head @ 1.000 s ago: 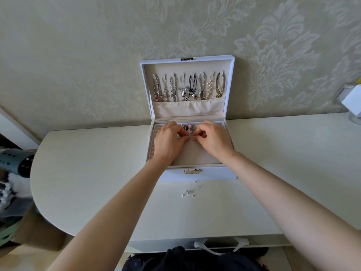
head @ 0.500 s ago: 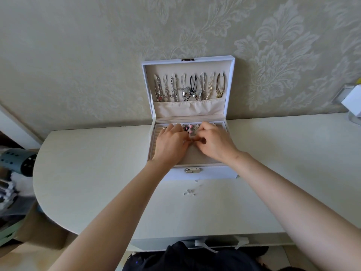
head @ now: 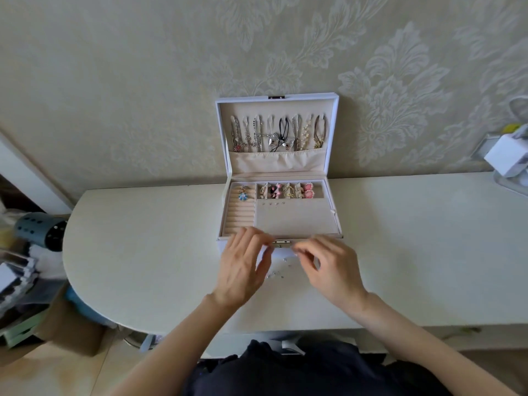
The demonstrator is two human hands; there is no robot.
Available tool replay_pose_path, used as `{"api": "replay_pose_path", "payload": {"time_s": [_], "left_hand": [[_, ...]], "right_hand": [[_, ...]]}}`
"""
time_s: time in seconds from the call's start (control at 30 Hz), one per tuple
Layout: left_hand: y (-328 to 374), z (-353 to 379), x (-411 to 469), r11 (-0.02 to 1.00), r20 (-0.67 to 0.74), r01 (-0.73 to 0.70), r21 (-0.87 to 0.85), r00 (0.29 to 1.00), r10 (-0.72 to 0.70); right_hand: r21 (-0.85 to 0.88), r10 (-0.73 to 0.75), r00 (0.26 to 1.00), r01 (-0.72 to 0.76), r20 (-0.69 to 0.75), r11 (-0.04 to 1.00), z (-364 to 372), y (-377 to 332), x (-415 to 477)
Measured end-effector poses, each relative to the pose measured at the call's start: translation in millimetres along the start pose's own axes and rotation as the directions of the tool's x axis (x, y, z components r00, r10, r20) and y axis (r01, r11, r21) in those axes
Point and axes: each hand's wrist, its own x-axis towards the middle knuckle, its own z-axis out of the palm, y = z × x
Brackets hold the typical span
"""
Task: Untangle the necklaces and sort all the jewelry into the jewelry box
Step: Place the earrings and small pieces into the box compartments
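The head view shows that both hands have drawn back out of the white jewelry box (head: 278,170), where half a second ago they worked together over the row of small compartments at the tray's rear, and now hover over the pale cream tabletop (head: 143,252) just in front of the box. That retreat suggests one piece has been seated and the next is being fetched from the scatter of tiny clear studs (head: 278,271) lying between the hands. The left hand (head: 243,267) hangs with fingers loosely spread, its grip open and holding nothing visible; the right hand (head: 328,264) curls thumb and forefinger together, but motion blur hides whether anything is pinched, so its grip cannot be told. In the raised lid, a row of necklaces (head: 278,134) hangs from hooks, ends tucked into a fabric pouch, already untangled. In the tray, a blue flower ring (head: 243,196) sits in the ring rolls at left, pink and gold earrings (head: 288,191) fill the rear compartments, and four small studs (head: 273,204) dot the flat beige pad. Only the loose studs appear left to sort.
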Motion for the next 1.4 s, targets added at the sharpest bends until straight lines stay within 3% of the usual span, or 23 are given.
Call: {"api": "replay_pose_path", "payload": {"time_s": [0.07, 0.17, 0.3, 0.43, 0.7, 0.87, 1.0, 1.13, 1.23, 1.4], "left_hand": [[0.8, 1.5, -18.4, 0.996, 0.088, 0.083, -0.04, 0.993, -0.079], [-3.8, 3.5, -35.4, 0.968, 0.244, 0.249, -0.041, 0.942, -0.232], [-8.8, 4.1, -38.8, 0.897, 0.365, 0.442, 0.018, 0.832, -0.417], [-7.2, 8.7, -34.2, 0.884, 0.36, 0.465, 0.032, 0.82, -0.445], [-6.8, 11.9, -33.2, 0.915, 0.327, 0.404, 0.017, 0.862, -0.387], [-6.7, 7.1, -34.5, 0.896, 0.322, 0.443, -0.03, 0.853, -0.411], [-1.6, -0.4, -32.7, 0.828, 0.307, 0.514, -0.222, 0.843, -0.441], [9.6, -11.8, -6.3, 0.818, 0.242, 0.467, -0.336, 0.882, -0.404], [9.6, -13.3, 25.6, 0.77, 0.223, 0.488, -0.412, 0.873, -0.434], [-7.1, -0.3, 74.7, 0.663, 0.312, 0.586, -0.466, 0.81, -0.496]], "right_hand": [[0.027, 0.133, 0.982, -0.138, 0.137, 0.99, 7.1, 0.2, -13.1], [0.011, 0.341, 0.872, -0.368, 0.351, 0.93, 17.1, 1.2, -19.8], [0.012, 0.439, 0.811, -0.48, 0.387, 0.877, 20.1, -3.4, -15.0], [-0.022, 0.497, 0.778, -0.531, 0.384, 0.847, 22.6, -7.2, -12.9], [-0.032, 0.542, 0.726, -0.586, 0.423, 0.809, 22.5, -8.2, -11.1], [0.047, 0.523, 0.767, -0.578, 0.372, 0.815, 20.9, -6.1, -15.4], [0.285, 0.46, 0.83, -0.546, 0.316, 0.788, 15.0, -7.3, -17.0], [0.411, 0.377, 0.889, -0.456, 0.261, 0.79, 1.8, -15.5, 2.8], [0.48, 0.379, 0.887, -0.462, 0.265, 0.746, -3.1, -14.9, 31.1], [0.499, 0.444, 0.85, -0.526, 0.282, 0.689, 4.9, 4.7, 76.2]]}}
